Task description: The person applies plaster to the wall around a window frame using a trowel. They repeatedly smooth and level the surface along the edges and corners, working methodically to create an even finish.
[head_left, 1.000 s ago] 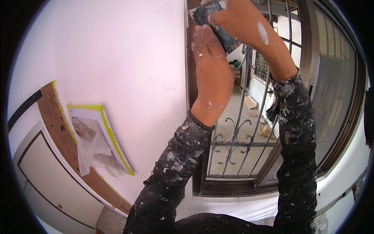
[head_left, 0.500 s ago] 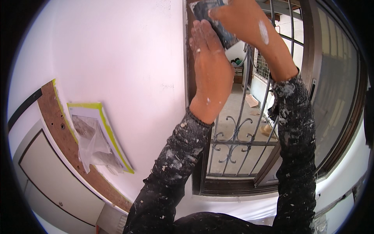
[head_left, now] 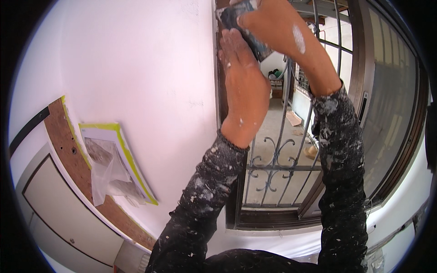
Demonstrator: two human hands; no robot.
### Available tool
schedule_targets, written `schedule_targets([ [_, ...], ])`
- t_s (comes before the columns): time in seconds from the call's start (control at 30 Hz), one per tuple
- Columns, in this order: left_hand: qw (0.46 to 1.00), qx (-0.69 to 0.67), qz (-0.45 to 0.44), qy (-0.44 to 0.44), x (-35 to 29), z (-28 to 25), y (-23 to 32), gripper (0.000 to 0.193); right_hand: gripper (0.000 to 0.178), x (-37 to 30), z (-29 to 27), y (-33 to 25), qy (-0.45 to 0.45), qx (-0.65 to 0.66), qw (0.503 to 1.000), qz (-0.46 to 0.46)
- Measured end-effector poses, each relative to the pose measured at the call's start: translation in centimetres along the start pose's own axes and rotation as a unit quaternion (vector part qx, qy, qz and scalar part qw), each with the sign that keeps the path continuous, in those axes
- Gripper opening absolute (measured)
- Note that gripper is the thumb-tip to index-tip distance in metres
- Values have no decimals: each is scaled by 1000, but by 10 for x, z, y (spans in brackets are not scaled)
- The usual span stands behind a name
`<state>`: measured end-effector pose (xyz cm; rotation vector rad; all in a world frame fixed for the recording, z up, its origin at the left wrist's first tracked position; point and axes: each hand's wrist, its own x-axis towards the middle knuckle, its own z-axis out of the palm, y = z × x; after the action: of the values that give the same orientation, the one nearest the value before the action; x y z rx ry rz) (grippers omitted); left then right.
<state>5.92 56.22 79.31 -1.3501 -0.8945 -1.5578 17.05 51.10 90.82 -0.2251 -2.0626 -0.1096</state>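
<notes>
High in view, my right hand is closed around a dark, flat putty blade smeared with white. The blade slants across the upper part of a dark brown window frame, by the edge of the white wall. Just below and left of the blade, my left hand is open, its fingers stretched upward side by side. Its fingertips lie beside the frame and the blade; whether they touch either, I cannot tell. White specks mark both hands and both black sleeves.
Behind my hands stands a metal window grille with scrollwork, and to the right a sliding glass panel. On the left wall are a plastic-draped panel edged in yellow-green tape, a brown board and a pale door.
My right hand and the blade have shifted slightly left, toward the wall edge. The left hand's fingertips sit a little lower, and its fingers stay straight.
</notes>
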Motion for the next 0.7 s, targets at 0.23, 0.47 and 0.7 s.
schedule_targets([
  [0.23, 1000, -13, 3, -21, -19, -4, 2, 84, 39, -15, -9, -3, -58, 27, 996, 59],
  [0.47, 998, -4, -31, -59, -28, -9, 9, 83, 39, -13, 36, 42, 113, -51, 990, -74],
  [0.7, 999, -18, -9, -45, -21, -5, 5, 87, 38, -9, 26, 43, 131, -41, 983, -120],
])
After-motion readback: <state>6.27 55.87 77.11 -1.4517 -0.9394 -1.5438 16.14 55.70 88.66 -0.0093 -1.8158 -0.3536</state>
